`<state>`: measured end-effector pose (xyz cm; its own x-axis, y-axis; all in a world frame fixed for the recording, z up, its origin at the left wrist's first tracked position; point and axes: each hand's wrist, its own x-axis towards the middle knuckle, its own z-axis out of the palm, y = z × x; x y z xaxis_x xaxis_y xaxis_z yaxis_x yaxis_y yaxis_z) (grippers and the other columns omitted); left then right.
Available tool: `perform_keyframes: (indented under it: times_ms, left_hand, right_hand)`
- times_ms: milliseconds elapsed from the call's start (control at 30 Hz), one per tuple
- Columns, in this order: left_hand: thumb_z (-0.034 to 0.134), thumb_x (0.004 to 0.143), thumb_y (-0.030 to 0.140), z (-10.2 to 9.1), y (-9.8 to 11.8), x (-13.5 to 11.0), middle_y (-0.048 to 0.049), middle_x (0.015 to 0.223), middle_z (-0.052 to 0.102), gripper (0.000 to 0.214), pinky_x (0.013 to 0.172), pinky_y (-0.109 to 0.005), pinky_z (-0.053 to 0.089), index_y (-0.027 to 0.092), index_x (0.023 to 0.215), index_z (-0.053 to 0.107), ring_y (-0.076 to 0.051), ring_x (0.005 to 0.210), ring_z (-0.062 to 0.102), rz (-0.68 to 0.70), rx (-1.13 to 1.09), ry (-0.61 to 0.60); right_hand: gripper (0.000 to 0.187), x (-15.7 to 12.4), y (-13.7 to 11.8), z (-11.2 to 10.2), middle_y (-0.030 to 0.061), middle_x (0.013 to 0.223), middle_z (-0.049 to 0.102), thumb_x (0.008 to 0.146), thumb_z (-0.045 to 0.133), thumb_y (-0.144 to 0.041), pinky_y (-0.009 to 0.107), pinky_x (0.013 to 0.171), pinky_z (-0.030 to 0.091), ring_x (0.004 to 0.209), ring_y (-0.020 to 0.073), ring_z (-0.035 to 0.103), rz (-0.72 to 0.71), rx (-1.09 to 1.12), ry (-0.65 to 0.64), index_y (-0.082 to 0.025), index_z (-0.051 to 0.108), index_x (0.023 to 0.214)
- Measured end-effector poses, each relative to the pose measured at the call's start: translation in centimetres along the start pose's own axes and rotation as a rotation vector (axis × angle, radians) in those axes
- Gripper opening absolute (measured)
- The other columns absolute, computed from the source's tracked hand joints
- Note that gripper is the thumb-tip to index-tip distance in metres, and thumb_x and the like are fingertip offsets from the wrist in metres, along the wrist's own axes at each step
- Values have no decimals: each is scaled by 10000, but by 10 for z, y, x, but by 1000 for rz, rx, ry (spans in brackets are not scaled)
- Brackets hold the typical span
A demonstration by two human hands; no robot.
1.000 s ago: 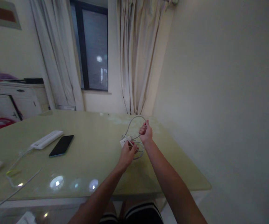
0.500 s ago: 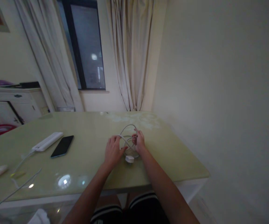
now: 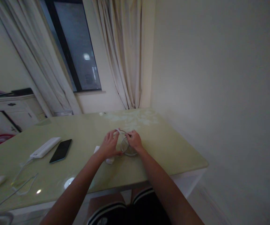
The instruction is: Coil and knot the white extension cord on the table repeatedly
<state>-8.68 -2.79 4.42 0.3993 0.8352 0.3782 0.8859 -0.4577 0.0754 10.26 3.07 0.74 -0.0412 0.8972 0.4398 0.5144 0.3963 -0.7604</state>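
Working in the head view, we've got a pale, looped cable [image 3: 130, 155] on the glossy table [image 3: 169, 153], near its front edge, between our hands. Right hand [image 3: 134, 140]: pinching the loop's upper right, thumb against fingers. Left hand [image 3: 110, 145]: thumb and fingers spread apart, touching the loop's left side. Small white block [image 3: 110, 160] under the left hand, partly hidden; exact type unclear. Well left, we see a dark-screened smartphone [image 3: 61, 151] just beside a long white bar [image 3: 45, 147], wired at its near end.
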Motion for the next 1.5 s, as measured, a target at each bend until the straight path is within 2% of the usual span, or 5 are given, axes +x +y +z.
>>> perform_keyframes:
  times_ms: [533, 833, 1000, 1300, 1500]
  left_hand:
    - [620, 861, 383, -7, -44, -11, -164, 1317, 612, 540, 925, -427, 522, 237, 1365, 497, -329, 1178, 614, 112, 118, -151]
    - [591, 804, 525, -12, -109, -12, -91, 939, 636, 505, 769, -383, 546, 182, 1125, 403, -264, 844, 678, -484, -221, 341]
    - [547, 799, 456, -13, -119, -7, -19, 772, 575, 349, 706, -384, 527, 214, 1014, 418, -242, 705, 627, -519, -274, 295]
    - [475, 657, 19, -9, -85, -9, -116, 1292, 656, 616, 1078, -439, 441, 209, 1228, 603, -255, 1224, 598, 14, -1, -220]
    - [492, 841, 91, 0, 22, 28, -133, 1293, 695, 450, 1082, -415, 444, 203, 1235, 679, -261, 1219, 637, 99, -72, -202]
  right_hand:
    - [451, -14, -16, -4, -11, 574, 589, 934, 569, -592, 239, 597, 360, 569, 134, 520, -187, 248, -289, -193, 726, 794]
    - [531, 22, 10, -29, -92, 484, 362, 906, 499, -685, 212, 423, 234, 403, 74, 311, 190, 788, 495, -181, 619, 789]
    - [383, 28, 33, -56, -124, 509, 328, 954, 503, -581, 192, 391, 195, 375, 56, 240, 457, 1202, 785, -207, 577, 914]
    - [316, 32, 34, -54, -119, 549, 434, 843, 691, -458, 175, 421, 270, 420, 41, 347, 417, 1326, 707, -201, 658, 1023]
    - [279, 30, 16, -41, -46, 547, 530, 805, 728, -431, 200, 436, 312, 463, 61, 441, 421, 1264, 437, -160, 691, 748]
